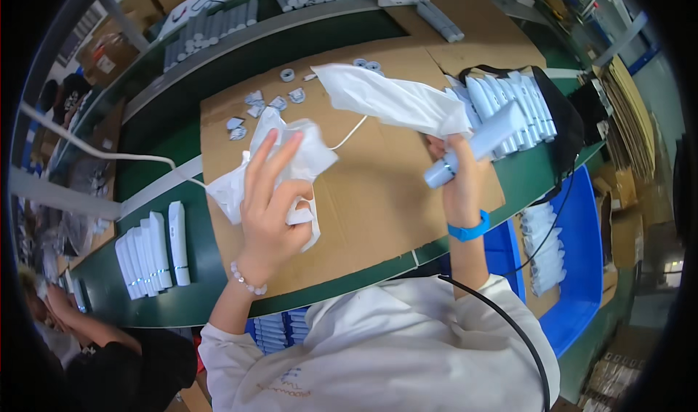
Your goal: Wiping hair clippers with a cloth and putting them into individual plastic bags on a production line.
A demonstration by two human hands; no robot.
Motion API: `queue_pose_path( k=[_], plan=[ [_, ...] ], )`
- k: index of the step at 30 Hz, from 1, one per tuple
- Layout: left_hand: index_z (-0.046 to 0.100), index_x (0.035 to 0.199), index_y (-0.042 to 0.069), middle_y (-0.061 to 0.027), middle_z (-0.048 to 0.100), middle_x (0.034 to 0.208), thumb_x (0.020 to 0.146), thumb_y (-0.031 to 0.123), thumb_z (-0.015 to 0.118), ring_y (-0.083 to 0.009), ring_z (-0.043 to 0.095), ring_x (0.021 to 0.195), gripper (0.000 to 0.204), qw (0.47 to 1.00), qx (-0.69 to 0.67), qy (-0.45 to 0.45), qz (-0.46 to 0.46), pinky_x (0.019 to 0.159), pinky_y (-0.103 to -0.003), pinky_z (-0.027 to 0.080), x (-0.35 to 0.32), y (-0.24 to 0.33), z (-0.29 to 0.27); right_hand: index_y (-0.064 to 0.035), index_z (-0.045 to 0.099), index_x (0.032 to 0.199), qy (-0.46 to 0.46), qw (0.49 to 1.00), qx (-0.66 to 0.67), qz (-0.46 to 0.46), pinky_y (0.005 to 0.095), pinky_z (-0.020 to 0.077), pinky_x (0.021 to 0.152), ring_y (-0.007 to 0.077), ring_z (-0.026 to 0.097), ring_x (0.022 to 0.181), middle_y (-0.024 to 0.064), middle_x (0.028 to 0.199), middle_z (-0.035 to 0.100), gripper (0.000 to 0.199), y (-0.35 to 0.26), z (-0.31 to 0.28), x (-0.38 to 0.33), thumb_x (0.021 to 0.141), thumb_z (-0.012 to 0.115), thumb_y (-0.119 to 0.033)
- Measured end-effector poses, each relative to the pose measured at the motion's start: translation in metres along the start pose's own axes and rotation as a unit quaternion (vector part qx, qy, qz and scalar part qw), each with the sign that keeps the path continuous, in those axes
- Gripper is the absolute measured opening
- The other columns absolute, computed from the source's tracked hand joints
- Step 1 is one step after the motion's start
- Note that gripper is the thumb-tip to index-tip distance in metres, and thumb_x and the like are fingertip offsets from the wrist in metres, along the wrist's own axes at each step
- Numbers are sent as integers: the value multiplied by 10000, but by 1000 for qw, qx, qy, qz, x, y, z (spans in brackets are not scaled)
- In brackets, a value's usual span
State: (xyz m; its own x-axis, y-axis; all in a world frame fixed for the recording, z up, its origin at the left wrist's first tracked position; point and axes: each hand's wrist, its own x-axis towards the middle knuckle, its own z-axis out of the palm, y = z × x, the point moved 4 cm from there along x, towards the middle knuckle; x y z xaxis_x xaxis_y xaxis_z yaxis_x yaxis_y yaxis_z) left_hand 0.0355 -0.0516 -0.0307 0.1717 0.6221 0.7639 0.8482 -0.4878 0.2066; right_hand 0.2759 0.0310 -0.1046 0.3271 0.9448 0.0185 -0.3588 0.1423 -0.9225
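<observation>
My right hand is closed around a light-blue tube-shaped piece with a shiny band near its lower end. A thin white bag trails leftward from the same hand over the cardboard. My left hand has two fingers raised, while thumb and another finger pinch crumpled thin white bags beneath it. Some bag material shows below the thumb. How firmly it is gripped is partly hidden.
A cardboard sheet covers the green bench, with crumpled scraps and small rings. Similar tubes lie in a pile at right and a row at left. A blue bin holds bagged pieces. Another person sits lower left.
</observation>
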Motion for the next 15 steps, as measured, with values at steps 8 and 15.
queue_pose_path(
  k=[8,15],
  plan=[
    [531,778,62,-54,579,654,637,0,564,-225,602,626,158,945,-256,-197,-42,525,-301,458,11,11,75,40,472,1085,-11,995,58,78,355,495,786,298,609,953,150,1006,572,352,32,5,-13,807,565,-154],
    [583,865,51,-64,599,749,737,101,645,-209,604,651,151,911,-336,-200,-129,565,-294,455,22,24,117,14,567,955,-19,988,69,135,275,465,715,144,592,799,67,875,614,232,40,1,-46,804,574,-162]
  ],
)
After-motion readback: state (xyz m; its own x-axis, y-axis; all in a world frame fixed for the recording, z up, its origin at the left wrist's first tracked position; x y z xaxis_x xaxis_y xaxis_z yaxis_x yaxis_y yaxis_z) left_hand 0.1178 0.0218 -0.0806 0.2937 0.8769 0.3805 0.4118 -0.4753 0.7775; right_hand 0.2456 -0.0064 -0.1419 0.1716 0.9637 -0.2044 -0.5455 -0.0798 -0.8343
